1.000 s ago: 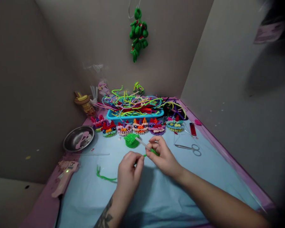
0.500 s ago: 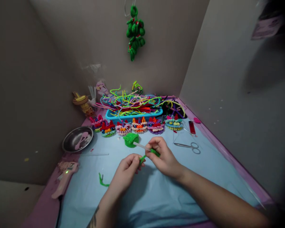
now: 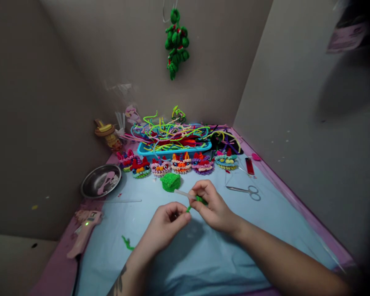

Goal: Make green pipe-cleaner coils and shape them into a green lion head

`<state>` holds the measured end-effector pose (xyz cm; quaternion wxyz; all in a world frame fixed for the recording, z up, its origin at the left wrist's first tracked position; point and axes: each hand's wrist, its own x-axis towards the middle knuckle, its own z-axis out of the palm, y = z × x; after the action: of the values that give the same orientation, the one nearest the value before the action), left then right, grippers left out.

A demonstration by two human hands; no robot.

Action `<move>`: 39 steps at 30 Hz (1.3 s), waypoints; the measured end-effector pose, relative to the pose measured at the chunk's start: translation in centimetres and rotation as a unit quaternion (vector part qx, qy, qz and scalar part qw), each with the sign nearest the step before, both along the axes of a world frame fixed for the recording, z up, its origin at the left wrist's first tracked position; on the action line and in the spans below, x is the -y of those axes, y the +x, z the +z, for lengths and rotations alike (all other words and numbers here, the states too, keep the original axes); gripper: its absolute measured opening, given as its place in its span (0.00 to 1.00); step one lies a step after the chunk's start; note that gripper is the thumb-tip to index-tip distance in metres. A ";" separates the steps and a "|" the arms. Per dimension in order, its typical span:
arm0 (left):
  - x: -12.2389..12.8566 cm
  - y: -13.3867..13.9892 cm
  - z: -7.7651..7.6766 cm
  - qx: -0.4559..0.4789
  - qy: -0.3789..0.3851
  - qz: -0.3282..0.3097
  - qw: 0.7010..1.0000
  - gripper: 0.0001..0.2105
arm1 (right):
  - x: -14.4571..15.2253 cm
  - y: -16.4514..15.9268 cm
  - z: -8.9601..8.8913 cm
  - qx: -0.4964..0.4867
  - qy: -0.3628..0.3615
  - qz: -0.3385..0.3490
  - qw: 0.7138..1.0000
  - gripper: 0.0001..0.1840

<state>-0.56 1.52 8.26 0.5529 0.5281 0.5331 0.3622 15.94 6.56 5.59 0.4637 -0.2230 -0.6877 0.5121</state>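
Observation:
My left hand (image 3: 165,225) pinches a green pipe cleaner (image 3: 188,209) between thumb and fingertips. My right hand (image 3: 214,207) is closed around a translucent white stick (image 3: 183,193), whose tip points left, with green pipe cleaner bunched at its other end. Part of that bunch is hidden by my fingers. Beyond the stick's tip sits a rounded green fuzzy piece (image 3: 170,182) on the blue cloth. Left of my left forearm, a loose green end (image 3: 128,243) shows; whether it belongs to the held strand I cannot tell.
A row of colourful fuzzy figures (image 3: 181,163) lines the back, before a blue tray (image 3: 174,151) heaped with pipe cleaners. Scissors (image 3: 245,190) lie to the right. At left are a metal bowl (image 3: 88,185), a thin white stick (image 3: 123,201) and a pink glue gun (image 3: 85,234).
My left hand has shifted slightly right, its fingers now nearer the strand by my right hand. The loose green end at left has moved left and down. My right hand has barely moved.

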 end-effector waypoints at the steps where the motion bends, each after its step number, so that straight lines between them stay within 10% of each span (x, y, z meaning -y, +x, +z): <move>1: 0.0 0.0 0.2 -0.034 0.014 0.003 0.999 0.11 | 0.0 0.0 0.1 0.001 -0.004 0.002 1.000 0.15; 4: 0.2 0.1 0.4 -0.194 0.124 0.009 0.973 0.09 | 0.0 -0.1 0.2 0.010 -0.016 0.005 1.000 0.14; 9: 0.8 0.6 -0.3 -0.488 0.358 0.019 0.796 0.09 | 0.0 -0.5 0.0 0.060 -0.044 -0.050 0.996 0.13; 11: 0.9 0.8 -0.6 -0.513 0.373 0.030 0.772 0.11 | -0.1 -0.6 -0.1 0.068 -0.047 -0.061 0.995 0.13; 19: 0.3 -0.2 0.0 -0.084 0.032 0.014 0.996 0.12 | -0.3 -0.1 -0.3 0.038 0.037 -0.025 0.998 0.15; 24: 0.3 -0.8 0.0 0.149 -0.104 -0.016 0.983 0.15 | 0.0 -0.1 -0.5 0.025 0.080 -0.012 0.996 0.15; 39: 0.3 -0.4 -2.3 0.330 -0.260 -0.050 0.906 0.14 | 0.2 0.3 -0.4 0.008 0.096 0.014 0.995 0.13</move>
<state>-0.96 1.22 5.98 0.8321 0.2425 0.3684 0.3362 16.22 6.32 5.19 0.4703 -0.1721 -0.7404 0.4483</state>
